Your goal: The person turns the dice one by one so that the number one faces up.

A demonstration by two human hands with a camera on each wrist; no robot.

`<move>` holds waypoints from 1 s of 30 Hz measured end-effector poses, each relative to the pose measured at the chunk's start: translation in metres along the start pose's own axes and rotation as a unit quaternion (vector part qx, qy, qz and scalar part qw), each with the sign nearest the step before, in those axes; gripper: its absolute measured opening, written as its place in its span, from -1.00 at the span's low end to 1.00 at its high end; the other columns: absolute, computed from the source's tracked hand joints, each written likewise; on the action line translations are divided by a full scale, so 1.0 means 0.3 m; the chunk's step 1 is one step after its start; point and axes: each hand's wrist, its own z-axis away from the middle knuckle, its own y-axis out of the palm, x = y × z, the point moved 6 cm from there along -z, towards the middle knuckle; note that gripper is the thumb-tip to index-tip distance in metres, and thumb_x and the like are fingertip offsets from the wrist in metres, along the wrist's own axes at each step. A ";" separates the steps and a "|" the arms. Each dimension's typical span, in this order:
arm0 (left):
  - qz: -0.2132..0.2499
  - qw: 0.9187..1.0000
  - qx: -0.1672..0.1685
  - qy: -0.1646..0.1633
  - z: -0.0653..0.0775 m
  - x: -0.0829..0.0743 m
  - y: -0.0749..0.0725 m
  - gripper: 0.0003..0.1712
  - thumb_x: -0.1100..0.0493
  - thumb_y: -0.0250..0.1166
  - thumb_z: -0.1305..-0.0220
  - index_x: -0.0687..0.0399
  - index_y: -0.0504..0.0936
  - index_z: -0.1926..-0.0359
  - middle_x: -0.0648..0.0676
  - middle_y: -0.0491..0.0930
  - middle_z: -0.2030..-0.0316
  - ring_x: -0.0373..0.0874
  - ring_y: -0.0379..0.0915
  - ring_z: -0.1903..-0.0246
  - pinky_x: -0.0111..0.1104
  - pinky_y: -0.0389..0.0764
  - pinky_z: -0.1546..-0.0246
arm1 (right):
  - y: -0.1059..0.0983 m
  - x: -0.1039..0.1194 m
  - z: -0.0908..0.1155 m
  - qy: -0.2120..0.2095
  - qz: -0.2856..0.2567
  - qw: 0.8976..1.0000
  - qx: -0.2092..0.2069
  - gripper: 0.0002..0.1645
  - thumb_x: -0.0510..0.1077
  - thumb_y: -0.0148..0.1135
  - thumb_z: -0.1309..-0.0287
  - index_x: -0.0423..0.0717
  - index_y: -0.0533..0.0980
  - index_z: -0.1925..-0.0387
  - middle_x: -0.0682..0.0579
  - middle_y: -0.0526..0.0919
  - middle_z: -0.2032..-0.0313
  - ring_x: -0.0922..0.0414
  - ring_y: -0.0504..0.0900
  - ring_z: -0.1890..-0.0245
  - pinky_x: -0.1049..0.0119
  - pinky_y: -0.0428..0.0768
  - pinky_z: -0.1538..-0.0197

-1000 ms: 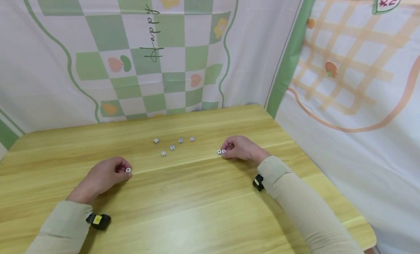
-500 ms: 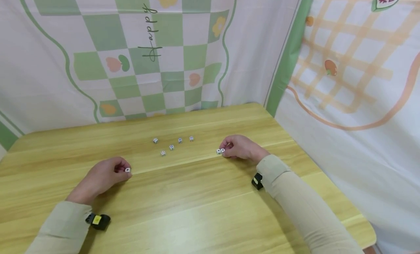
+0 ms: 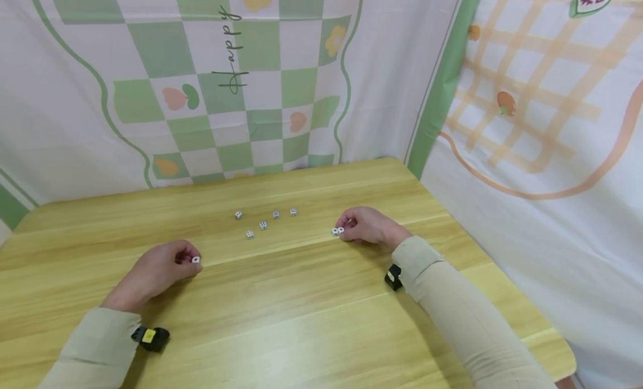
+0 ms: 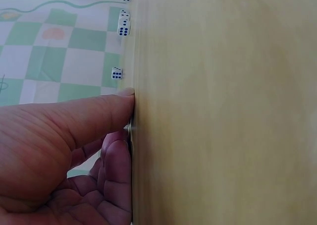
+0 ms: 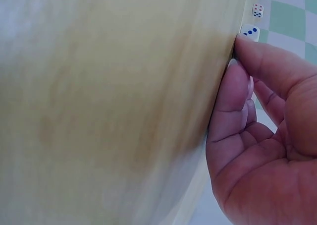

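In the head view my left hand point(image 3: 163, 269) pinches a white die point(image 3: 196, 260) between thumb and fingertips, low over the wooden table point(image 3: 281, 311). The fingers and thumb hide that die in the left wrist view. At the right, my right hand point(image 3: 370, 227) pinches another white die point(image 3: 341, 230). Against its left side sits a second die point(image 3: 335, 231), which in the right wrist view shows as a die with blue pips point(image 5: 250, 32) by the thumb tip. Between the hands lie several loose dice, including one with red pips on top point(image 3: 250, 234).
Farther back on the table are a leftmost die point(image 3: 238, 215), a middle die point(image 3: 276, 215) and a rightmost die point(image 3: 293, 211). A checkered curtain point(image 3: 211, 115) hangs behind the back edge, and a white and orange curtain point(image 3: 527, 126) along the right side.
The head view has shifted very slightly. Both hands and all the dice keep their places.
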 end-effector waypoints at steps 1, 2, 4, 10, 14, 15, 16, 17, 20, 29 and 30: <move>0.000 1.000 -0.001 -0.001 0.003 0.004 -0.002 -0.71 -0.02 0.36 -0.42 0.07 0.63 0.02 0.04 0.59 0.16 -0.05 0.42 0.17 -0.22 0.45 0.17 | 0.002 0.003 -0.004 -0.001 0.000 1.000 0.001 -0.83 -0.26 0.38 -0.29 -0.17 0.65 0.09 0.03 0.64 0.35 0.19 0.52 0.44 0.36 0.53 0.30; -0.001 1.000 -0.003 -0.002 0.005 0.007 -0.004 -0.71 -0.01 0.37 -0.42 0.07 0.63 0.02 0.04 0.59 0.16 -0.05 0.42 0.18 -0.22 0.45 0.18 | 0.005 0.006 -0.008 -0.004 -0.001 1.000 0.002 -0.83 -0.26 0.38 -0.29 -0.17 0.65 0.09 0.03 0.64 0.35 0.19 0.52 0.44 0.36 0.53 0.30; -0.003 1.000 -0.007 -0.003 0.006 0.012 -0.006 -0.72 0.00 0.37 -0.41 0.06 0.64 0.03 0.04 0.59 0.18 -0.05 0.42 0.19 -0.22 0.45 0.19 | 0.008 0.011 -0.011 -0.012 0.001 1.000 0.003 -0.83 -0.26 0.38 -0.29 -0.18 0.65 0.09 0.03 0.64 0.35 0.19 0.52 0.44 0.36 0.53 0.30; -0.001 1.000 -0.012 0.007 -0.009 0.004 -0.005 -0.75 0.00 0.40 -0.39 0.04 0.65 0.07 0.02 0.57 0.23 -0.07 0.41 0.22 -0.22 0.44 0.21 | 0.002 -0.007 0.001 -0.016 0.001 1.000 -0.001 -0.80 -0.23 0.39 -0.29 -0.19 0.65 0.07 0.00 0.65 0.33 0.16 0.52 0.41 0.33 0.53 0.26; 0.007 1.000 -0.013 0.002 -0.014 0.000 -0.003 -0.74 0.00 0.40 -0.39 0.05 0.64 0.06 0.03 0.57 0.22 -0.06 0.41 0.21 -0.21 0.44 0.20 | -0.003 -0.019 0.002 -0.009 -0.013 1.000 -0.002 -0.76 -0.22 0.39 -0.30 -0.20 0.64 0.04 -0.01 0.65 0.30 0.14 0.52 0.38 0.31 0.54 0.25; 0.009 1.000 -0.013 -0.001 -0.013 0.001 -0.004 -0.73 0.01 0.40 -0.39 0.05 0.64 0.05 0.03 0.57 0.21 -0.06 0.41 0.21 -0.22 0.44 0.20 | -0.002 -0.018 0.001 -0.008 -0.016 1.000 -0.001 -0.76 -0.22 0.39 -0.30 -0.20 0.64 0.03 -0.02 0.65 0.30 0.13 0.52 0.39 0.32 0.54 0.25; 0.012 1.000 -0.012 -0.005 -0.011 0.004 -0.006 -0.72 0.01 0.40 -0.39 0.06 0.64 0.04 0.03 0.57 0.21 -0.06 0.41 0.20 -0.21 0.44 0.21 | 0.000 -0.016 -0.002 -0.008 -0.018 1.000 0.001 -0.76 -0.23 0.38 -0.30 -0.21 0.64 0.03 -0.01 0.64 0.31 0.13 0.51 0.39 0.32 0.53 0.26; 0.016 1.000 -0.011 -0.009 -0.008 0.008 -0.009 -0.71 0.00 0.40 -0.39 0.07 0.64 0.03 0.04 0.57 0.20 -0.05 0.41 0.20 -0.21 0.45 0.21 | 0.002 -0.012 -0.004 -0.009 -0.020 1.000 0.003 -0.75 -0.23 0.38 -0.30 -0.21 0.64 0.02 -0.01 0.64 0.31 0.14 0.51 0.39 0.33 0.53 0.26; 0.016 1.000 -0.014 -0.012 -0.005 0.014 -0.015 -0.72 0.01 0.41 -0.38 0.06 0.64 0.03 0.04 0.57 0.20 -0.05 0.42 0.20 -0.22 0.45 0.21 | 0.005 -0.003 -0.010 -0.011 -0.021 1.000 0.007 -0.75 -0.23 0.38 -0.30 -0.21 0.63 0.01 0.00 0.63 0.31 0.14 0.51 0.39 0.33 0.53 0.26; 0.008 0.999 -0.023 0.022 -0.019 0.005 -0.026 -0.77 0.05 0.43 -0.34 0.03 0.66 0.08 0.01 0.62 0.20 -0.09 0.47 0.19 -0.22 0.49 0.13 | 0.001 -0.012 -0.019 -0.013 -0.008 1.000 0.005 -0.75 -0.23 0.38 -0.28 -0.20 0.63 0.03 0.00 0.65 0.30 0.14 0.52 0.36 0.33 0.54 0.23; 0.009 0.999 -0.023 0.021 -0.018 0.006 -0.027 -0.77 0.06 0.44 -0.34 0.04 0.66 0.08 0.01 0.62 0.20 -0.09 0.47 0.19 -0.22 0.50 0.13 | 0.004 -0.012 -0.020 -0.013 -0.012 1.000 0.009 -0.75 -0.24 0.38 -0.28 -0.21 0.63 0.03 0.00 0.64 0.30 0.14 0.52 0.36 0.34 0.53 0.24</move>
